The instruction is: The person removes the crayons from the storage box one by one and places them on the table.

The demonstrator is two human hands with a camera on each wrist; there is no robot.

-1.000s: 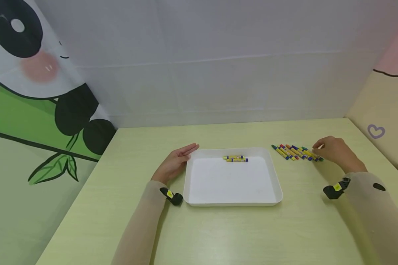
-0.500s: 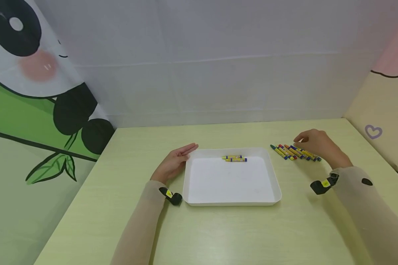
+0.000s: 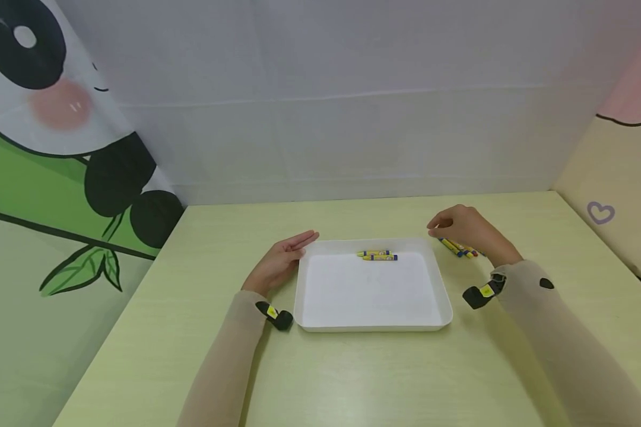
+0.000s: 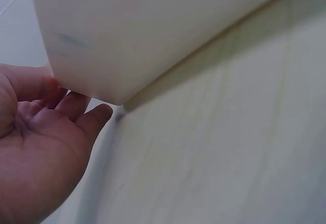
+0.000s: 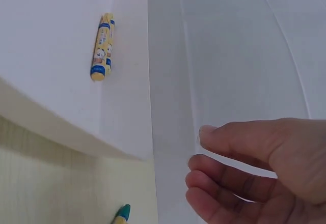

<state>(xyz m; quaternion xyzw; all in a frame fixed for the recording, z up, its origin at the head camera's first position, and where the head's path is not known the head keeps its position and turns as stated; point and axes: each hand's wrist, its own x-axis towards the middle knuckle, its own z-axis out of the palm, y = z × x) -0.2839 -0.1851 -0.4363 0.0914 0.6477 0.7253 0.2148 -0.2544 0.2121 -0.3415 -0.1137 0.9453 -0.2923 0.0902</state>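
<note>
No legible txt, crayon [image 5: 102, 48] wrapper print too blurred to read

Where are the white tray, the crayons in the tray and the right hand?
white tray [image 3: 371, 325], head view, on its near rim.
crayons in the tray [image 3: 378, 255], head view, middle of the pair by the far wall.
right hand [image 3: 462, 226], head view, back of the hand.
</note>
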